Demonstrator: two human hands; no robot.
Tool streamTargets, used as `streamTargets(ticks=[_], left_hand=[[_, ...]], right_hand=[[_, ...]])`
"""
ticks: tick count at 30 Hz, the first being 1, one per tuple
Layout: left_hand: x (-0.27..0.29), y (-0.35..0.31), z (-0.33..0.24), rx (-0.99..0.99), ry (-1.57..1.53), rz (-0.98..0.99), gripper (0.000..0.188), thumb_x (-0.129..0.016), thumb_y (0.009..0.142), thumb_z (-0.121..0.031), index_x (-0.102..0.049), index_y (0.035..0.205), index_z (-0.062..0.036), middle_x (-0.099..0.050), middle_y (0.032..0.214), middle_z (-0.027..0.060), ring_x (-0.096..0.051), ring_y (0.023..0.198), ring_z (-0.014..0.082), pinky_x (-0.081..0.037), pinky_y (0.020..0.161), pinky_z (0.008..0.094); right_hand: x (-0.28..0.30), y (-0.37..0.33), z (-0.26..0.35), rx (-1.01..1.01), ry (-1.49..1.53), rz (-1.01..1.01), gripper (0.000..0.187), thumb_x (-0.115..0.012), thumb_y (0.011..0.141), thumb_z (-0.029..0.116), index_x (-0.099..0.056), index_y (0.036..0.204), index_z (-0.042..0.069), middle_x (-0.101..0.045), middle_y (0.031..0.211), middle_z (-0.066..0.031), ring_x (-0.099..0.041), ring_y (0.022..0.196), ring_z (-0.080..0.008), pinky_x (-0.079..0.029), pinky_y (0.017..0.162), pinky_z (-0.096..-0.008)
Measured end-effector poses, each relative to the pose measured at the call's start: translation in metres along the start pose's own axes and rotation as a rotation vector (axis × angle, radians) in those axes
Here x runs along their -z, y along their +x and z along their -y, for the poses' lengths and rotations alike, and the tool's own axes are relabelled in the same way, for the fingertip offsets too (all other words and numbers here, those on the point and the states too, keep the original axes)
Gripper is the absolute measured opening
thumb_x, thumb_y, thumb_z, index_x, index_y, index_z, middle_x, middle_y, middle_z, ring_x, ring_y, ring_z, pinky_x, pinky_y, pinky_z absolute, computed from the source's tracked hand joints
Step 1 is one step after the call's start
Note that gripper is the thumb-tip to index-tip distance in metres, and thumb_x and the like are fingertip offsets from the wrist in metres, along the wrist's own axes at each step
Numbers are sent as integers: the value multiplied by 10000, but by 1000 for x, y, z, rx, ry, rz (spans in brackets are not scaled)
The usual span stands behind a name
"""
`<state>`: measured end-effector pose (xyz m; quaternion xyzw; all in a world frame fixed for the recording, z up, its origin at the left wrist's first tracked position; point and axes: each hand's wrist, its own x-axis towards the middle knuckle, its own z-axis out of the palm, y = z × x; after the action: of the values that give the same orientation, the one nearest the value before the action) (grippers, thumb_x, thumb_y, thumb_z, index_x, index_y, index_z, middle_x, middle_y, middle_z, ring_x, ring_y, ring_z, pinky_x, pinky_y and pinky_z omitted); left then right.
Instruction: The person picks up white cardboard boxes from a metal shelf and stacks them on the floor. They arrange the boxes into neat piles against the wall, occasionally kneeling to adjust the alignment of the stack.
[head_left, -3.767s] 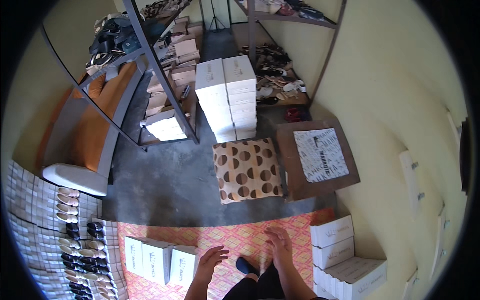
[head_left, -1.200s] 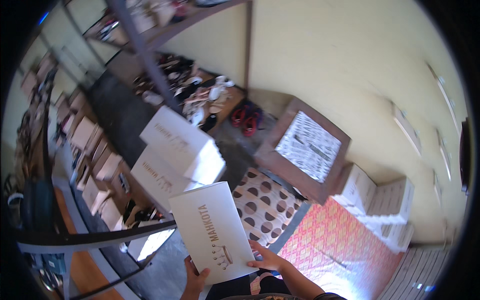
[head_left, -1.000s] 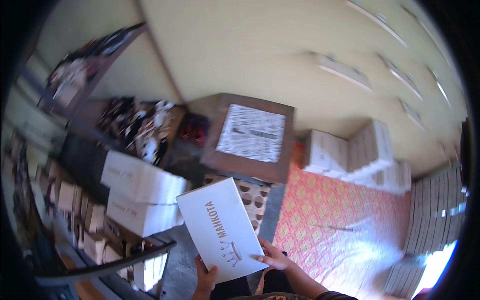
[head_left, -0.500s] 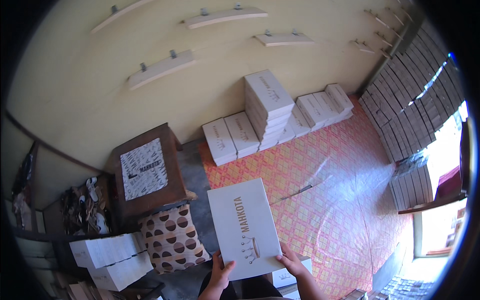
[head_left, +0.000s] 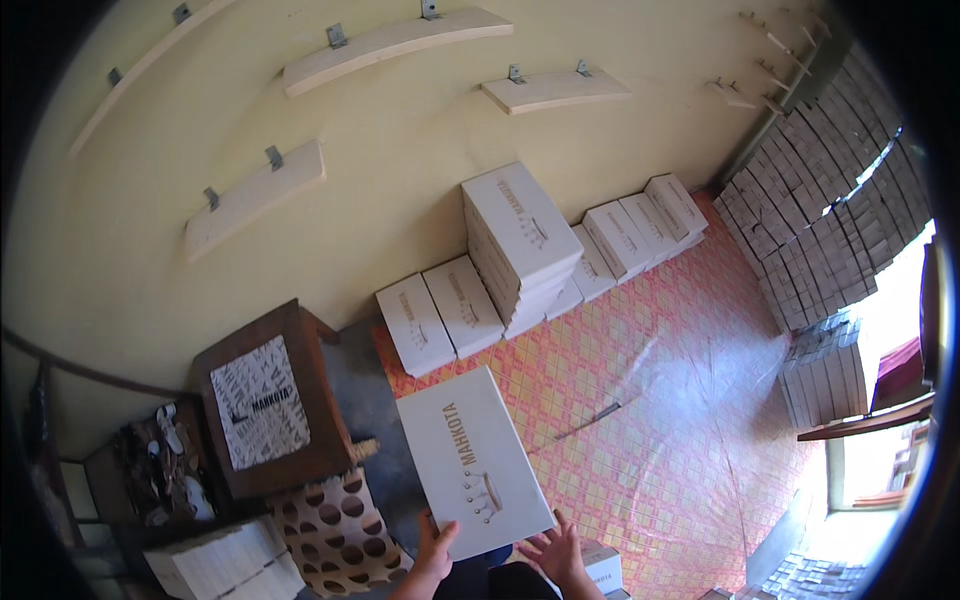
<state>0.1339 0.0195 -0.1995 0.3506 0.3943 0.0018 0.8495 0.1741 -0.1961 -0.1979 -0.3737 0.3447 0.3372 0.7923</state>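
Note:
A flat white shoebox-like box (head_left: 450,490) with gold lettering and a crown print is held out in front of me, tilted. My left hand (head_left: 432,550) grips its lower left corner, thumb on top and fingers beneath. At the lower right corner is my right hand (head_left: 560,552), its fingers spread; whether a fingertip touches the edge I cannot tell. Below that hand another white box (head_left: 603,568) shows in part.
White boxes (head_left: 415,325) line the wall, with a taller stack (head_left: 520,225) among them. To the left stand a wooden table (head_left: 325,400) with a printed sheet (head_left: 260,400), a patterned cushion (head_left: 335,540) and more boxes (head_left: 220,560). Stacked boxes (head_left: 830,200) fill the right side.
My right hand has come off its grip on the box and spread its fingers. The left hand keeps its hold. The view has shifted, with the wall shelves now lower and further left.

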Motion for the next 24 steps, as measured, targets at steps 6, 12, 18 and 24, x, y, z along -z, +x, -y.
streamTargets(ticks=[6, 12, 18, 24], left_hand=[[-9, 127, -22, -74, 166, 41, 685, -644, 792, -197, -189, 1279, -36, -387, 1216, 157, -401, 1127, 225, -339, 946, 370], [-20, 281, -39, -121, 200, 79, 686, -636, 797, -202, -202, 1301, -35, -386, 1240, 137, -393, 1147, 222, -327, 963, 356], [-42, 409, -16, -62, -15, -43, 600, -587, 824, -290, -244, 1295, -149, -425, 1231, 88, -451, 1110, 239, -390, 896, 401], [-56, 463, -10, 446, 26, -272, 479, -523, 829, -438, -387, 1217, -191, -457, 1198, 60, -474, 1062, 206, -431, 782, 361]], right_hand=[[-65, 122, -2, 77, -54, 92, 643, -544, 844, 331, -155, 1336, 187, -331, 1300, -130, -401, 1146, -378, -446, 807, -546], [-125, 262, 49, 55, -179, -80, 654, -619, 809, 255, -190, 1282, 110, -418, 1210, -120, -482, 1058, -269, -447, 805, -399], [-140, 399, 93, 133, -325, -125, 635, -648, 771, 309, -292, 1253, 99, -462, 1148, -117, -535, 981, -240, -489, 738, -363], [-138, 463, 106, 114, -274, -86, 629, -649, 763, 331, -317, 1246, 102, -451, 1151, -107, -520, 1008, -252, -492, 769, -374]])
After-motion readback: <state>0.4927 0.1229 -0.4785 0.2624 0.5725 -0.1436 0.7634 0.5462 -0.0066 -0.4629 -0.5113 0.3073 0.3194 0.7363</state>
